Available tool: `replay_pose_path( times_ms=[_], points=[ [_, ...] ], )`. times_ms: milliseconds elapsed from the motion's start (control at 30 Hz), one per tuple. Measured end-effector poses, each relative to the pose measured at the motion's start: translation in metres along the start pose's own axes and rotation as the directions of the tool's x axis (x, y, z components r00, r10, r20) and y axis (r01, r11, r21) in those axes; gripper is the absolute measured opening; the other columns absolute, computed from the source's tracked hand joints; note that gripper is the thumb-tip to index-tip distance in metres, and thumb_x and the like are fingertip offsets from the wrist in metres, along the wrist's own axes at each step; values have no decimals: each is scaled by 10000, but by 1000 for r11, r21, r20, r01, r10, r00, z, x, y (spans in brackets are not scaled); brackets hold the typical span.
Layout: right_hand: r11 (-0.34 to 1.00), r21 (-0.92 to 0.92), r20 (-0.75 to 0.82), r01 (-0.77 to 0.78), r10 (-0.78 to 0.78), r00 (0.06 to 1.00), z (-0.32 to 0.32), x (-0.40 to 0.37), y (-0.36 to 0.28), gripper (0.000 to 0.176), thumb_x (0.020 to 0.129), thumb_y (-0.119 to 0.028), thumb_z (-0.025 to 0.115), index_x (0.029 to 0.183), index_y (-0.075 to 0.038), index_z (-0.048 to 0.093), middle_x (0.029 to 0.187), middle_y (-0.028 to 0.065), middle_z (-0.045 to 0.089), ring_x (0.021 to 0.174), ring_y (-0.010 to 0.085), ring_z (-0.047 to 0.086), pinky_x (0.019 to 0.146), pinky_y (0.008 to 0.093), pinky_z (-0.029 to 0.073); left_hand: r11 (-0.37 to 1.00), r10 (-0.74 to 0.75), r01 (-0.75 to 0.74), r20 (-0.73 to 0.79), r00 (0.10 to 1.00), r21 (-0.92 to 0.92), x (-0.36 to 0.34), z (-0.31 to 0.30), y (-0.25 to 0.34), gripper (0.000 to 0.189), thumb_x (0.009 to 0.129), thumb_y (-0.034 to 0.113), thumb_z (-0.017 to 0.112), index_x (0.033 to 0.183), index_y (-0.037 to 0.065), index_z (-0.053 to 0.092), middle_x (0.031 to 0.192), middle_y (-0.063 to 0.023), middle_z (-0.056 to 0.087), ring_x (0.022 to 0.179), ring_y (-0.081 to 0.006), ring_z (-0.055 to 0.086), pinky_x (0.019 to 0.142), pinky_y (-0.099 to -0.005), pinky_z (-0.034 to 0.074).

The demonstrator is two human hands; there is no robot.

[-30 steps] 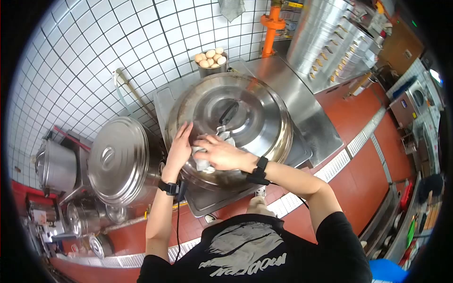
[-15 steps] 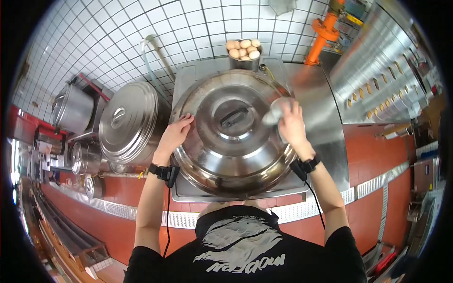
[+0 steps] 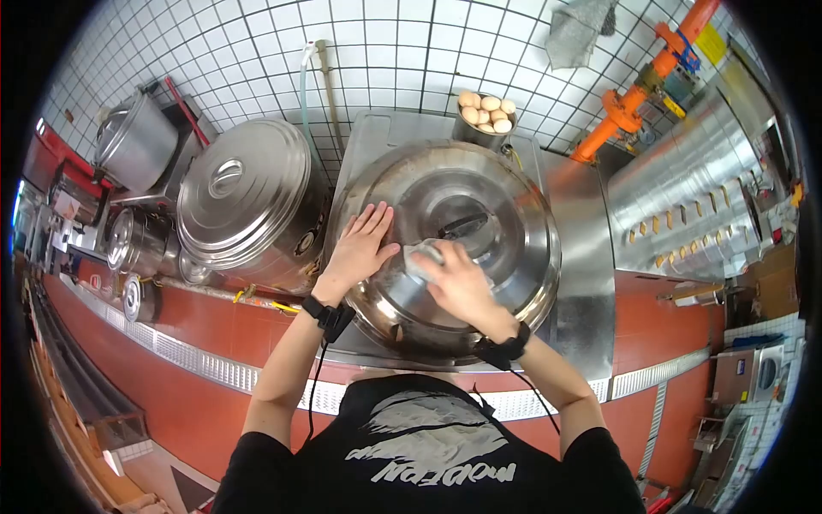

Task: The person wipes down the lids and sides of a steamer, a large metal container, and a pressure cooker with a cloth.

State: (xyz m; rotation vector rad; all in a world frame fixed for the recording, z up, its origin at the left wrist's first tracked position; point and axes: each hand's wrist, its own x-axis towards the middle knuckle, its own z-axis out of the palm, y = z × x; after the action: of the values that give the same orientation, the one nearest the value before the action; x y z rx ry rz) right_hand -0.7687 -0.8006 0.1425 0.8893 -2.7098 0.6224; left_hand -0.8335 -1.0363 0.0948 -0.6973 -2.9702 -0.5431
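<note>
A large domed metal lid [image 3: 411, 304] with a dark central handle [image 3: 465, 225] covers the steel worktop in front of me. My left hand [image 3: 360, 251] lies flat on the lid's left side, fingers spread. Beside it, slightly blurred, my right hand [image 3: 458, 281] presses a pale, crumpled cloth [image 3: 419, 259] against the lid, just below and left of the handle. The two hands are close together but apart.
A metal pot of eggs [image 3: 485, 116] stands behind the lid. Left are a big lidded pot [image 3: 244, 193] and a smaller pot [image 3: 141, 146]. An orange pipe [image 3: 621, 116] and a metal cylinder [image 3: 685, 197] are right. A grey cloth [image 3: 575, 34] hangs on the wall.
My right hand has moved left with the cloth, from the lid's right side to below the handle. My left hand has spread its fingers further onto the lid. The view has shifted.
</note>
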Motion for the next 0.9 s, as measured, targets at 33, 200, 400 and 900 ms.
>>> replay_pose_path(
  times_ms=[33,200,400,900],
  points=[
    [1000,-9,8,11,-11,1000,0,3,-1,547,733,-72,698,1256,-193,591,1235,151,521,1089,371,558,852,445,559,1000,4,-4,0,1000,-6,0,0,-1,740,958,479,558,1549,105,316,1619,-99,285,1492,-295,262,1202,-471,230],
    [995,90,197,35,-52,979,-27,-13,33,509,717,-42,691,1178,-258,685,1284,104,548,1202,348,535,966,412,516,999,-5,5,-15,1000,-51,-1,0,-7,751,948,525,551,1538,111,341,1612,-94,305,1483,-285,286,1193,-471,248],
    [939,-30,137,-343,343,929,-70,-13,146,476,717,1,642,1161,-167,674,1214,180,581,1175,383,550,993,449,475,996,17,-27,-115,993,-82,-4,8,-13,742,934,521,570,1517,103,381,1589,-94,351,1460,-275,332,1171,-471,279],
    [970,-105,225,-218,237,945,15,142,70,521,782,-156,689,1274,-122,520,1169,227,583,1043,449,604,886,506,512,999,-3,-5,-184,983,-44,-2,7,-9,742,889,480,637,1475,71,438,1537,-83,438,1430,-243,387,1157,-447,318]
  ],
)
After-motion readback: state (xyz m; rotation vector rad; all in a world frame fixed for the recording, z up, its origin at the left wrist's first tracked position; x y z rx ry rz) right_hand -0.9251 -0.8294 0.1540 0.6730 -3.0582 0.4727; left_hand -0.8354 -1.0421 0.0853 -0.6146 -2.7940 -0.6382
